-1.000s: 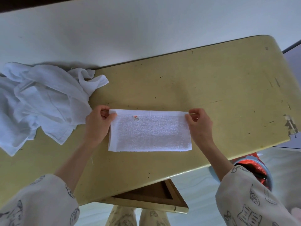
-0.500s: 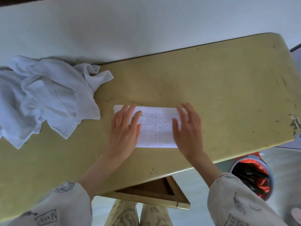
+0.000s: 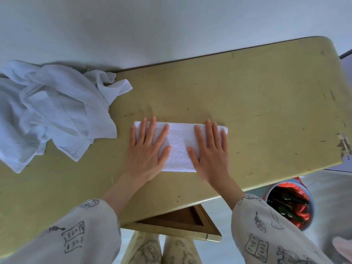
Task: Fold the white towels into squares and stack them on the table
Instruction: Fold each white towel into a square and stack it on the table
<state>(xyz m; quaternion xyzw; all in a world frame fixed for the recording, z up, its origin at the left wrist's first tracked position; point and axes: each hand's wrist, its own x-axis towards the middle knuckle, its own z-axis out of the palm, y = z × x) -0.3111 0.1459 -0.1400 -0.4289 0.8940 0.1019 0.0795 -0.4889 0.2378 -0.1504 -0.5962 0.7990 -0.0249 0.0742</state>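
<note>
Folded towel under flat, spread hands; bin holds red wrappers

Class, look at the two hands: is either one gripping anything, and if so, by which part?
Nothing is gripped. The left hand and right hand lie flat, palms down, on the folded towel.

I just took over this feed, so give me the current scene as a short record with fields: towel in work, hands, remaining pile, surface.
towel in work: white terry towel, folded into a long rectangle, flat, not yet square
left hand: open, palm down on the towel's left end
right hand: open, palm down on its right end
remaining pile: crumpled white towels at table's left, unfolded
surface: worn yellow-green table
stack: none visible
</note>
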